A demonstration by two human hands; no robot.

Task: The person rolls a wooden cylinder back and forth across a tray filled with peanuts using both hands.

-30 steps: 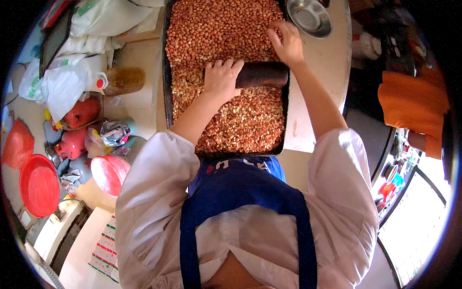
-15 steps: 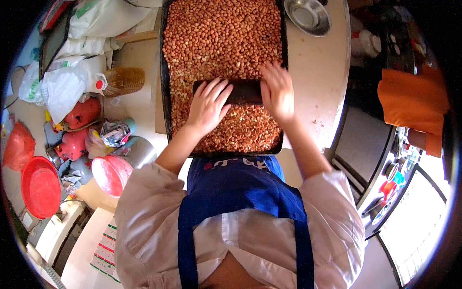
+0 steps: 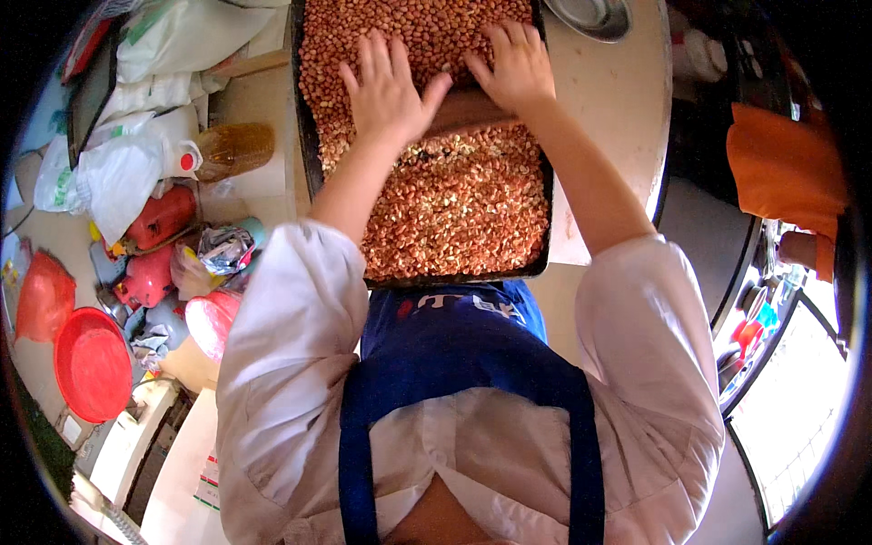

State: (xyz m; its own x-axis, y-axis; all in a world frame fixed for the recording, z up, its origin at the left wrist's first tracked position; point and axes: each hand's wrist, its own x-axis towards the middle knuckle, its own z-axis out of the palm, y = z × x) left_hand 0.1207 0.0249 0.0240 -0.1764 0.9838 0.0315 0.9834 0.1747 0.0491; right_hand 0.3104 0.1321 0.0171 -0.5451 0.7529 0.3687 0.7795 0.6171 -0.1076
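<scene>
Roller (image 3: 468,111): brown, smooth-looking cylinder, lies crosswise on nuts in the tray (image 3: 548,195), approx. btwn both hands. Material unclear. L hand (image 3: 386,102) palm down over roller's L end, fingers spread apart, thumb out twd R. R hand (image 3: 518,77) same over R end, fingers loosely apart, thumb twd L. Neither is wrapped round it; can't tell how hard they press.

Tray dark, rectangular w/ rounded corners, raised rim; far end cut by top of view. Whole nuts (image 3: 436,27) past roller: reddish-brown, rounded, skins on. Near side = broken nuts (image 3: 454,209), rough, flaky mix of cream bits & red skins.

In the way: hands hide both roller ends; L forearm crosses tray's L rim, R forearm its R rim.

Around: pale, flat desk (image 3: 613,109) to R w/ shiny round metal bowl (image 3: 595,16), partly out of view. L side: clear jug (image 3: 234,152) of amber liquid, red cap; crinkly white plastic bag (image 3: 118,186); round red basin (image 3: 93,363). Far R, orange cloth (image 3: 781,168). Blue fabric apron (image 3: 454,341) right by tray's near edge.
</scene>
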